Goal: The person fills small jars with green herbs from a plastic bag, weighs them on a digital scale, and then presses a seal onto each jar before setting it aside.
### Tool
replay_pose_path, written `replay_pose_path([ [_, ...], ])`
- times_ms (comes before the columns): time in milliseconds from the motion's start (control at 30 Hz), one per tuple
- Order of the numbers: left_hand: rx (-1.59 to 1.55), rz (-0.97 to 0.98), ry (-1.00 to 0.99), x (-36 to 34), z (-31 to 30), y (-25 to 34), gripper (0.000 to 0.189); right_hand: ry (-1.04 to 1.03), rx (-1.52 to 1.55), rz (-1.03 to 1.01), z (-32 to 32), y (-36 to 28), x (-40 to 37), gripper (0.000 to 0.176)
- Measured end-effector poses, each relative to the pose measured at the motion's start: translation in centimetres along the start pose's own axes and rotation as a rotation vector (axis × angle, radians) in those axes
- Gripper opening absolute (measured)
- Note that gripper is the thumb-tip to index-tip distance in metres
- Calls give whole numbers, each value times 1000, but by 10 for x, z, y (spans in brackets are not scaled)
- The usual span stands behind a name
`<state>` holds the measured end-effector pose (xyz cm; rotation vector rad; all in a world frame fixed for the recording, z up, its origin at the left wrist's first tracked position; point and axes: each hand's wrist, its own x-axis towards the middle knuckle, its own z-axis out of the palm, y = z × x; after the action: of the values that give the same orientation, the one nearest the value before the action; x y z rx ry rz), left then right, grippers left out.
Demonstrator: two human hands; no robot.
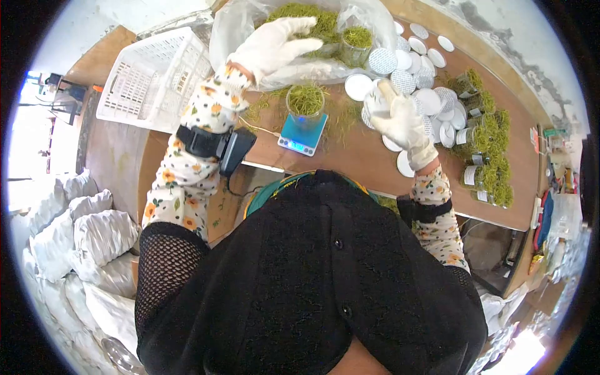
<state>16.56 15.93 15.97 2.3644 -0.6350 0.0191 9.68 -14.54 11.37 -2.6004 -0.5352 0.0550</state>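
Note:
My left hand, in a white glove, reaches over a clear plastic bag of green, stringy, moss-like plant matter. Its fingers are stretched out and apart, with nothing seen in them. My right hand, also gloved, is above a pile of round white lids; its fingers are spread and I see no lid gripped. Between the hands, a clear cup filled with the green strands stands on a small blue digital scale with a lit display. Another filled cup stands at the bag.
Several filled, labelled cups stand grouped on the right of the brown table. A white plastic basket is at the left. Loose strands lie beside the scale. White sacks are piled on the lower left.

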Motion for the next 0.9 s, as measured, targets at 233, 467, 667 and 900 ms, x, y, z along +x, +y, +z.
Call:
replay_pose_path([
  [233, -1178, -157, -336, 15, 42, 33, 55, 475, -229, -493, -36, -60, 47, 77],
  [467, -1422, -144, -210, 19, 47, 39, 29, 455, 1369, -380, -10, -67, 58, 65],
  [667, -1110, -218, -150, 8, 46, 60, 36, -200, 1902, -637, 12, -65, 71, 62],
  [900, -1165, -455, -2, -30, 2, 23, 63, 931, 614, -545, 46, -40, 83, 49],
])
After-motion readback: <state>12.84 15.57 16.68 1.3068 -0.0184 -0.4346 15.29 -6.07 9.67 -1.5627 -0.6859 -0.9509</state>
